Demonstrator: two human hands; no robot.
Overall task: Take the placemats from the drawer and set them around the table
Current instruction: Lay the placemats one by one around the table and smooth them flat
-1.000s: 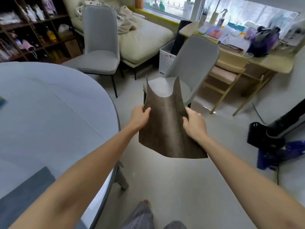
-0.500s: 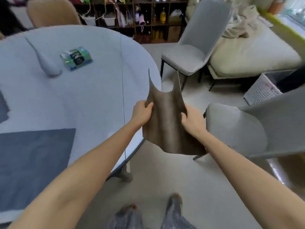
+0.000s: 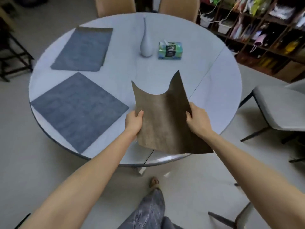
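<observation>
Brown and soft like thin leather, the bendy placemat (image 3: 162, 123) hangs in the air over the near edge of the round pale grey table (image 3: 214, 83). Its far edge droops in the middle, so its two far corners stick up like ears. The left hand (image 3: 134, 120) pinches its left side, thumb on top and fingers curled under. The right hand (image 3: 197, 120) pinches its right side the same way.

Two flat blue-grey woven placemats are already down. One (image 3: 79, 111) lies by the near left edge of the table. The other (image 3: 84, 48) lies by the far left edge. A tall white vase with a thin neck (image 3: 145, 45) stands near the middle, with a green pack of tissues (image 3: 170, 50) just beside it.

I think the step now is to lay the brown mat down. To do it well, lower the far edge first, then pull the sides gently apart so it goes flat. Put it by the bare near right edge, apart from the blue-grey mats, in front of the grey padded chair (image 3: 279, 109).
</observation>
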